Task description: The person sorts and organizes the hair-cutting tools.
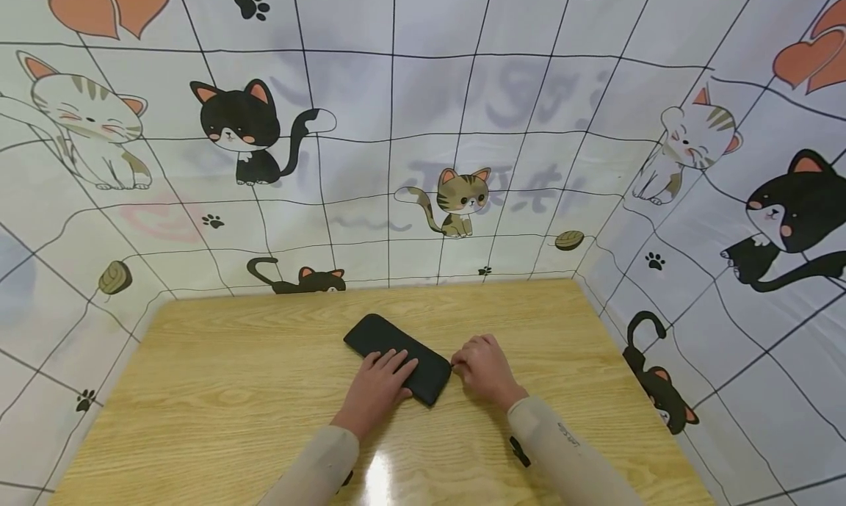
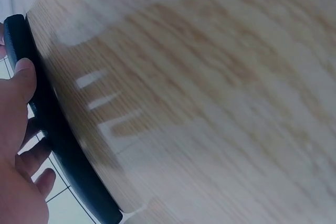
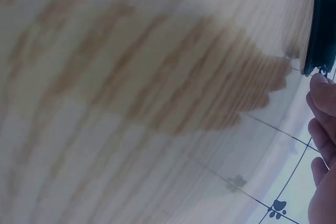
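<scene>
A black, oblong zip case (image 1: pixel 423 370) with rounded corners lies slantwise on the wooden table. Across its top lie the fingers of my left hand (image 1: pixel 380 385), and the thumb (image 2: pixel 25 80) presses on its near side, so the hand holds it in place. At the case's right end my right hand (image 1: pixel 485 366) pinches the small zipper pull between thumb and forefinger. In the right wrist view the zipper end (image 3: pixel 321 70) shows right at the thumb tip. The other right fingers are curled in.
The light wood table (image 1: pixel 251 388) meets a white fabric wall (image 1: pixel 357 161) printed with cats and grid lines at the back and both sides. Below the right sleeve (image 1: pixel 568 447) a dark strap end (image 1: pixel 519 452) hangs close over the table.
</scene>
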Available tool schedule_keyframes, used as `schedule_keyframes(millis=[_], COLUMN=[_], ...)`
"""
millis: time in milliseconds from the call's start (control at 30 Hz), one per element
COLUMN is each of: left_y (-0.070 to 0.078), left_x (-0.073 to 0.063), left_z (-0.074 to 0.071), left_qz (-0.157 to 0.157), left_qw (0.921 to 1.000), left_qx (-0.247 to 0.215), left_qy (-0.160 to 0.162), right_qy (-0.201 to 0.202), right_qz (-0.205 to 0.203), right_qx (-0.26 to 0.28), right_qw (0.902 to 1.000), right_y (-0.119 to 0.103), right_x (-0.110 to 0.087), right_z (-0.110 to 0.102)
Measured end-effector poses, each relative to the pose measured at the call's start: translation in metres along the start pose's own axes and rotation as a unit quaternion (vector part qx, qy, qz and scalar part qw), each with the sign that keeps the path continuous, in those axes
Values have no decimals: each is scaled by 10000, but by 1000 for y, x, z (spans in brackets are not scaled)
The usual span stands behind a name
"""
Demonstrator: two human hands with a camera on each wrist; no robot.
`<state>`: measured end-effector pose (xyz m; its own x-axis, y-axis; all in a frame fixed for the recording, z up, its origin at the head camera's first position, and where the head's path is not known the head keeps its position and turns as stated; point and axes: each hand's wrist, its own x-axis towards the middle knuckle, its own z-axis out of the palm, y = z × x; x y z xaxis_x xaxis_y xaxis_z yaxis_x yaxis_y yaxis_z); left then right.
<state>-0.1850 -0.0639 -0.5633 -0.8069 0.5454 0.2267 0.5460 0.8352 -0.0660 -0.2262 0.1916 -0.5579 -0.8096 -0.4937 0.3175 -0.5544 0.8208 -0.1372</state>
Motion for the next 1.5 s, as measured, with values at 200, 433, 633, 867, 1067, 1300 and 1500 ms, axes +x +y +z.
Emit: schedule_keyframes(millis=[200,433,633,867,1067,1300,1500], left_y=[1,1,0,0,-1,-2,-2], left_x=[1,0,0,2,3,4,4], left_z=[-3,-2,-1,-2,-6,-7,-6], left_qz=[-85,-101,-94,-139,-164,-153,-159], left_qw=[9998,9999,9999,9995,9993,9990,9992], left_qx=[72,-25,-119,-235,-265,-342,-241], left_qy=[-150,-62,-72,-134,-191,-243,-270], right_qy=[-8,-52,68,-18,-38,-71,0], right_qz=[23,99,133,125,59,-2,-126], right_qx=[-96,-116,-119,-151,-160,-89,-79], right_qw=[10000,9999,9998,9998,9998,9999,9999], right_y=[-2,-5,-11,-16,-19,-23,-29], right_x=[-5,-11,-17,-23,-25,-25,-28], right_z=[0,0,0,1,0,0,-1])
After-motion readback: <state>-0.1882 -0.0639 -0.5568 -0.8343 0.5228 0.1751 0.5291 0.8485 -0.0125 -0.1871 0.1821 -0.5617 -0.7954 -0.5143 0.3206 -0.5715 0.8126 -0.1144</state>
